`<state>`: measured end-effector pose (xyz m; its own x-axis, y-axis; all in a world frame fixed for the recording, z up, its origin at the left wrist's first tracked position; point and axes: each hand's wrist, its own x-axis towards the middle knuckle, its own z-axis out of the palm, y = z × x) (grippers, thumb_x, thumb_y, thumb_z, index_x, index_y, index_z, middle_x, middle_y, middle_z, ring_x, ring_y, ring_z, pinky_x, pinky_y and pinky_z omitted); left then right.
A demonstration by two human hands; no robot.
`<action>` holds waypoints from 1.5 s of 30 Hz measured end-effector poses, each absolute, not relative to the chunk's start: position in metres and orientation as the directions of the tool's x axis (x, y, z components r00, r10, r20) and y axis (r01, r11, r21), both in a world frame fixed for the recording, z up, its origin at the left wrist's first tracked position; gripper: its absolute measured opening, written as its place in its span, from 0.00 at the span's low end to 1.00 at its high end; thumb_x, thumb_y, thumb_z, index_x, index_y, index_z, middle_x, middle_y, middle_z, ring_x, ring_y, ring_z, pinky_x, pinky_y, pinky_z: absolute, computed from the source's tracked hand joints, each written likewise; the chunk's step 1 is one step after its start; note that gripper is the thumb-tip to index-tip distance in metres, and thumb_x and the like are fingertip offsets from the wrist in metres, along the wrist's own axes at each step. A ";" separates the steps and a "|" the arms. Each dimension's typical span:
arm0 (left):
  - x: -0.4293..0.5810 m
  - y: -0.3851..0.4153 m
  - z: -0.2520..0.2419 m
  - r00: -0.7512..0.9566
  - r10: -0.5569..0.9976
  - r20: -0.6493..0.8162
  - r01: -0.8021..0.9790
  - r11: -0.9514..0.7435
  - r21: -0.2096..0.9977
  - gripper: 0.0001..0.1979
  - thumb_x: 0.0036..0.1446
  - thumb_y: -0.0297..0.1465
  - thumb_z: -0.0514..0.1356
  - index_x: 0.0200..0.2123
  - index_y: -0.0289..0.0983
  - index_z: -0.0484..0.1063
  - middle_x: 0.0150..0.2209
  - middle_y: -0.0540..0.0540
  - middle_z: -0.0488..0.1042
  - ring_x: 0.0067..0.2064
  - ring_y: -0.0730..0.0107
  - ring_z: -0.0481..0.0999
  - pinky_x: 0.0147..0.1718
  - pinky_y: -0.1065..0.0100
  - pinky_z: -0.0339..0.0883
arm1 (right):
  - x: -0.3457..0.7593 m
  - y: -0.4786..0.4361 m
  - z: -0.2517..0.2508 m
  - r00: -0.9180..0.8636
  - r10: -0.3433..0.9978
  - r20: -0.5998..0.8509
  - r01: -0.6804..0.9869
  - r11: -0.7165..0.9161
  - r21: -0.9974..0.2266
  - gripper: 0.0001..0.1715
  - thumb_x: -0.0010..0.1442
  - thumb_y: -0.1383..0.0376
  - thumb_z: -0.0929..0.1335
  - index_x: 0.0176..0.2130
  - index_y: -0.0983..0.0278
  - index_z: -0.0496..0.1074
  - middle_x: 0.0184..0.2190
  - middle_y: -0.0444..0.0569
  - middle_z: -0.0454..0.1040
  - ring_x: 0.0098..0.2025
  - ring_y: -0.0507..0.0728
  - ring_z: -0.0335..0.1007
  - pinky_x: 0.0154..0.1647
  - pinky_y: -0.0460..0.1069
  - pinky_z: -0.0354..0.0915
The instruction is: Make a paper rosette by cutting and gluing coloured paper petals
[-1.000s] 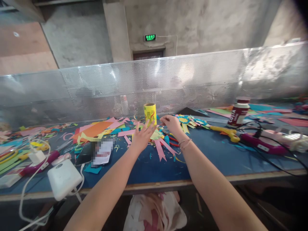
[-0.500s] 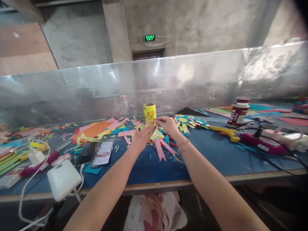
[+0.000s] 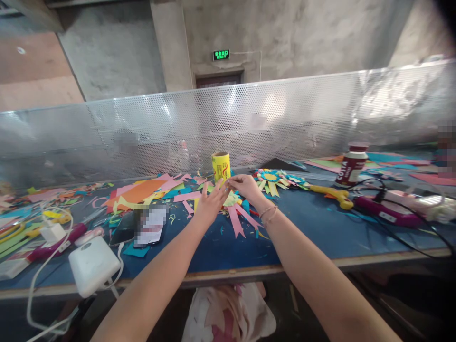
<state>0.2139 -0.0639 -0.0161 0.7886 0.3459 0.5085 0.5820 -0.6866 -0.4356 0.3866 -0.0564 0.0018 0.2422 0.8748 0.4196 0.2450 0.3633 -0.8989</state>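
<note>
My left hand is over the blue table with its fingers stretched out and apart, their tips beside the right fingertips. My right hand pinches thumb and fingers together at that spot; whatever is in the pinch is too small to make out. Just below the hands lies a paper rosette with pink ribbon tails, partly covered by the left fingers. Behind them stands a yellow tape roll, upright. To the right lie finished-looking paper rosettes in yellow and blue.
Coloured paper sheets and scraps spread to the left. A phone, a white charger and a purple power strip lie nearer. On the right are a yellow-handled tool, a Costa bottle and cables. A perforated metal screen stands behind.
My right hand has shifted slightly left, and its pinch is closer to the left fingertips. The rosette and the things around it stay in place.
</note>
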 end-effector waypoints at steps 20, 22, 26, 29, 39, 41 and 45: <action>0.211 -0.067 -0.010 0.744 0.393 0.540 0.628 -0.689 -0.363 0.30 0.58 0.19 0.44 0.63 0.44 0.51 0.66 0.46 0.49 0.67 0.59 0.43 0.59 0.40 0.38 | 0.380 -0.061 0.002 0.285 0.858 0.427 0.145 0.401 -0.904 0.12 0.45 0.63 0.72 0.32 0.66 0.75 0.28 0.47 0.77 0.30 0.53 0.72 0.37 0.50 0.70; 0.212 -0.068 -0.010 0.749 0.384 0.540 0.614 -0.709 -0.348 0.30 0.58 0.19 0.44 0.62 0.44 0.52 0.66 0.46 0.49 0.67 0.59 0.43 0.59 0.40 0.37 | 0.381 -0.060 0.002 0.306 0.852 0.425 0.216 0.373 -0.903 0.11 0.46 0.64 0.70 0.32 0.66 0.75 0.26 0.47 0.76 0.29 0.53 0.72 0.35 0.50 0.70; 0.210 -0.058 -0.011 0.651 0.446 0.615 0.663 -0.728 -0.174 0.27 0.57 0.24 0.49 0.59 0.46 0.58 0.64 0.45 0.55 0.66 0.57 0.48 0.60 0.41 0.34 | 0.395 -0.057 0.004 0.351 0.797 0.491 0.446 0.318 -0.836 0.09 0.48 0.68 0.66 0.32 0.67 0.75 0.27 0.47 0.76 0.30 0.54 0.72 0.35 0.49 0.68; 0.200 -0.035 -0.014 0.428 0.615 0.662 0.719 -0.676 0.162 0.24 0.54 0.28 0.53 0.56 0.40 0.62 0.59 0.40 0.63 0.61 0.57 0.59 0.59 0.49 0.47 | 0.421 -0.060 0.009 0.395 0.717 0.574 0.697 0.173 -0.696 0.14 0.47 0.72 0.64 0.34 0.67 0.75 0.30 0.49 0.76 0.34 0.54 0.71 0.40 0.49 0.66; 0.170 0.017 -0.034 0.233 0.941 0.246 0.800 -0.329 0.502 0.16 0.54 0.32 0.54 0.45 0.32 0.69 0.49 0.33 0.72 0.50 0.55 0.71 0.45 0.63 0.61 | 0.468 -0.080 -0.005 0.552 0.745 0.374 0.828 -0.438 -0.349 0.19 0.52 0.76 0.61 0.41 0.71 0.74 0.49 0.66 0.68 0.50 0.66 0.66 0.51 0.60 0.58; 0.174 0.014 -0.035 0.303 0.921 0.244 0.793 -0.386 0.472 0.15 0.54 0.32 0.54 0.44 0.33 0.70 0.48 0.35 0.73 0.50 0.56 0.71 0.46 0.63 0.61 | 0.465 -0.080 -0.006 0.577 0.758 0.304 0.806 -0.471 -0.358 0.22 0.54 0.74 0.60 0.48 0.70 0.71 0.43 0.65 0.72 0.48 0.67 0.68 0.50 0.64 0.57; 0.182 0.007 -0.034 0.388 0.872 0.297 0.712 -0.488 0.504 0.13 0.53 0.32 0.57 0.42 0.35 0.72 0.48 0.38 0.74 0.51 0.58 0.70 0.49 0.64 0.59 | 0.451 -0.078 -0.001 0.414 0.805 0.425 0.901 -0.297 -0.316 0.27 0.53 0.76 0.60 0.51 0.64 0.69 0.49 0.60 0.71 0.53 0.64 0.65 0.53 0.60 0.56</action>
<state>0.1822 0.0070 -0.0338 0.3878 0.8725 0.2974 0.7124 -0.4884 0.5039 0.4512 -0.0783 -0.0009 0.4144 0.8046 0.4254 0.9010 -0.2969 -0.3162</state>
